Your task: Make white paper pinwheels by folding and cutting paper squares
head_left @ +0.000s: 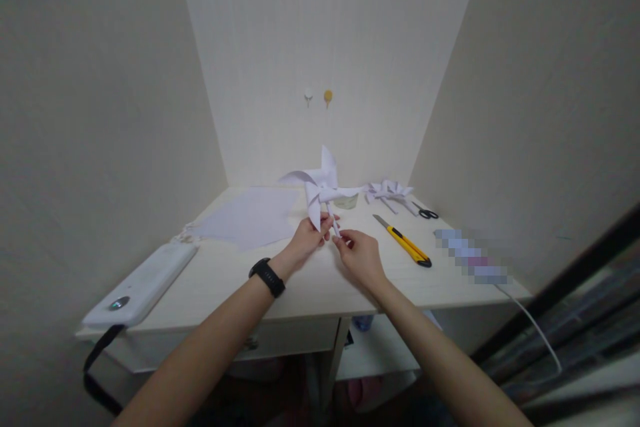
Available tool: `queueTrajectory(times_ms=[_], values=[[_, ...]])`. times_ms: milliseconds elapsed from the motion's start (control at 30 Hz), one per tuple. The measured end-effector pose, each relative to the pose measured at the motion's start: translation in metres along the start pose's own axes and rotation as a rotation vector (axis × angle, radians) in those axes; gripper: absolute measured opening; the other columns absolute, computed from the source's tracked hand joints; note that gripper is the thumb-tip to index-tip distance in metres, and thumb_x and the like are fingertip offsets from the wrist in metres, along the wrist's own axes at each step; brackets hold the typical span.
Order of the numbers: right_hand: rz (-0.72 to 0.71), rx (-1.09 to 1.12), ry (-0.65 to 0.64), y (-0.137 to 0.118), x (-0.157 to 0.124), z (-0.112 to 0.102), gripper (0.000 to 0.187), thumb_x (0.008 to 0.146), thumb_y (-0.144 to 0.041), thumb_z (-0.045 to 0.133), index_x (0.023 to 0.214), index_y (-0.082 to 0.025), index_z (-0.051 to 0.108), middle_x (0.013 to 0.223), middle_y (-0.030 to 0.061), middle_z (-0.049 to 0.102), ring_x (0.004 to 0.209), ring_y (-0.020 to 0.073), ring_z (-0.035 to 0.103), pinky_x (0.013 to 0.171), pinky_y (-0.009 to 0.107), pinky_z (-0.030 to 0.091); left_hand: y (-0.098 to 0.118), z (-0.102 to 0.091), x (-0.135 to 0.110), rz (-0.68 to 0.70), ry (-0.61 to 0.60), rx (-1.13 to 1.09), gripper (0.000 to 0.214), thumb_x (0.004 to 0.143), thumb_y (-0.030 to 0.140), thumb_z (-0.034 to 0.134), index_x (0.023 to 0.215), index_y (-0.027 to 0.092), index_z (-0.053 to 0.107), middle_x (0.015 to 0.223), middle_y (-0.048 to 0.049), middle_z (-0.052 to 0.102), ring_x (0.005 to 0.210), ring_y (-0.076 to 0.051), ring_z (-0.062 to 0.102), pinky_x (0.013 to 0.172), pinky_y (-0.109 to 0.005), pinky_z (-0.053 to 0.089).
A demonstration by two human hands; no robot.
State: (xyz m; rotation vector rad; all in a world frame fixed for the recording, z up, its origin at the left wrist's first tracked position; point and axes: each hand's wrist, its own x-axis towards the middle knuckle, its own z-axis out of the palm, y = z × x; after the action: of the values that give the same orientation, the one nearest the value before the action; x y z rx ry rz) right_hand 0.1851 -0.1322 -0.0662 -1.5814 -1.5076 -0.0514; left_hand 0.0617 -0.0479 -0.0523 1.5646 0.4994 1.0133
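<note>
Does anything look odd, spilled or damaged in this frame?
The yellow utility knife lies on the desk near the right hand with its blade exposed. Farther right, a pixelated patch obscures whatever lies there. No spill or damage shows.

Pinwheel [328, 165], in the grip: white paper, matt, smooth. Stick [335, 228], same grip: white, paper-like, matt. Folded pieces [387, 188], beyond the grip to the right: white paper, matt. Sheets [250, 213], left of the grip: smooth matt paper. Cutter [407, 244], right of the grip: yellow and black plastic, metal blade. Scissors [429, 214], farther right: black plastic-looking handles. Case [150, 280], far left of the grip: smooth white plastic, glossy round button [119, 303]. Tabletop [320, 290], beneath the grip: pale, smooth, low sheen.
</note>
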Motion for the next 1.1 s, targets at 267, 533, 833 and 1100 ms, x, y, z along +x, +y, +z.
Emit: queueTrajectory(times_ms=[267, 533, 833, 1100], values=[[-0.003, -0.074, -0.005, 0.002, 0.006, -0.001, 0.02, 0.086, -0.029, 0.06, 0.091, -0.018, 0.077, 0.086, 0.0081, 0.076, 0.072, 0.0194, 0.067, 0.069, 0.028, 0.044, -0.005, -0.001, 0.003, -0.016, -0.04, 0.069, 0.054, 0.082, 0.056, 0.063, 0.111, 0.011, 0.067, 0.064, 0.0006, 0.054, 0.052, -0.008, 0.039, 0.048, -0.022, 0.027], [0.301, -0.517, -0.105, 0.074, 0.093, -0.032, 0.03, 0.089, -0.038, 0.054, 0.091, -0.019, 0.077, 0.094, 0.0116, 0.076, 0.093, 0.0246, 0.069, 0.074, 0.028, 0.044, -0.025, -0.004, 0.005, -0.158, 0.007, 0.197, 0.038, 0.079, 0.032, 0.061, 0.111, 0.012, 0.06, 0.085, -0.0041, 0.063, 0.05, -0.007, 0.044, 0.05, -0.024, 0.034], [0.508, -0.657, -0.098, 0.157, 0.133, -0.033, 0.033, 0.083, -0.021, 0.055, 0.109, -0.006, 0.071, 0.106, 0.0241, 0.071, 0.1, 0.0319, 0.069, 0.078, 0.035, 0.051, -0.031, -0.007, 0.006, -0.174, -0.02, 0.353, 0.024, 0.076, 0.026, 0.058, 0.095, 0.015, 0.066, 0.081, -0.0059, 0.069, 0.063, -0.015, 0.055, 0.058, -0.026, 0.04], [0.495, -0.685, -0.16, 0.17, 0.141, -0.024, 0.034, 0.083, -0.031, 0.058, 0.105, -0.009, 0.072, 0.103, 0.0228, 0.071, 0.1, 0.0326, 0.068, 0.079, 0.038, 0.054, -0.034, -0.008, 0.01, -0.156, -0.031, 0.433, 0.019, 0.076, 0.024, 0.059, 0.091, 0.015, 0.067, 0.084, -0.0067, 0.07, 0.077, -0.019, 0.061, 0.07, -0.029, 0.044]])
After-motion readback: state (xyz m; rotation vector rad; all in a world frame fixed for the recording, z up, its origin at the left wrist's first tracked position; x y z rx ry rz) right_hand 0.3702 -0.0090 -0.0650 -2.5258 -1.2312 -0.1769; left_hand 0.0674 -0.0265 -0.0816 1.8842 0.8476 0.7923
